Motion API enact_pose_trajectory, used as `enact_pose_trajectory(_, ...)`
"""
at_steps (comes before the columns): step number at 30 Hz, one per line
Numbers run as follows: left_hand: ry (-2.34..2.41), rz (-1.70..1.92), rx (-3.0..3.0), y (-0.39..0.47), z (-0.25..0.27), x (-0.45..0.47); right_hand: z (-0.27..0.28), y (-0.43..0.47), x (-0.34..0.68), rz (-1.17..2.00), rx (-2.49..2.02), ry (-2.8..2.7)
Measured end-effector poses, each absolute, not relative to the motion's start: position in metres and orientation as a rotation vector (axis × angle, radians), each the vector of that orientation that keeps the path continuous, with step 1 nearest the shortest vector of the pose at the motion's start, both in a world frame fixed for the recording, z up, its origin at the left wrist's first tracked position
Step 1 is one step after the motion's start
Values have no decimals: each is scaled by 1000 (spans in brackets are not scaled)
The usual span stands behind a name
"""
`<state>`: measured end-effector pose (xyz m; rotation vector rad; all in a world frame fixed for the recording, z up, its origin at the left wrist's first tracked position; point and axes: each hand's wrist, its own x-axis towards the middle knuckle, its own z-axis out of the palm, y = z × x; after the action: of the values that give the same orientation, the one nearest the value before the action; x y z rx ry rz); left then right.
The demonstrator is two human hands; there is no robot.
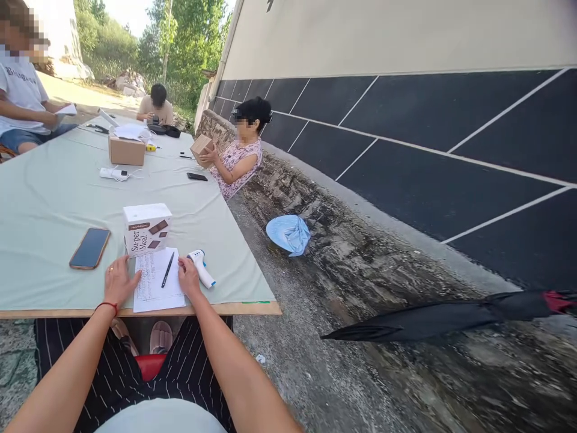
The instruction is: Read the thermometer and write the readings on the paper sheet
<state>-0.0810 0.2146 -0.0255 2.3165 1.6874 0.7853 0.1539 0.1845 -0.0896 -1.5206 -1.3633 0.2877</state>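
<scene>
Taking the paper (152, 296) as the dial's centre, the left hand (121, 279) lies at nine o'clock, palm down on the tabletop (49, 210), its thumb spread toward the paper's edge and its fingers stretched out, pinching nothing. The right hand (188, 278) rests at three o'clock over the paper's other edge, fingers loosely bent and close together, with nothing seen in their grip; whether they touch the thermometer (202, 269), just beyond them, I cannot tell.

A black pen (168, 269) lies slantwise on the printed paper. At twelve o'clock a white box (147, 230) marked "Su-per Meal" stands upright at the paper's far edge. A phone (90, 248) lies face up toward ten o'clock.

Farther along, a white device (112, 174) with a cable lies at eleven o'clock, a brown carton (126, 150) just past it, and a black phone (197, 177) at one o'clock. Beyond that phone a seated person (238, 159) holds a small carton (202, 148) in both hands. Off the tabletop, a blue hat (288, 234) lies between two and three o'clock.
</scene>
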Motion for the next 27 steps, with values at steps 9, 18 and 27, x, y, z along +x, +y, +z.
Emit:
enact_pose_trajectory(9,1686,769,2309,214,-22,-81,-85,181,149,322,-1533,-1377)
enact_pose_trajectory(18,1668,801,2312,215,-26,-81,-61,158,135,299,-1674,-1738)
enact_pose_trajectory(27,1651,820,2266,212,-26,-81,-69,147,130,357,-1726,-1794)
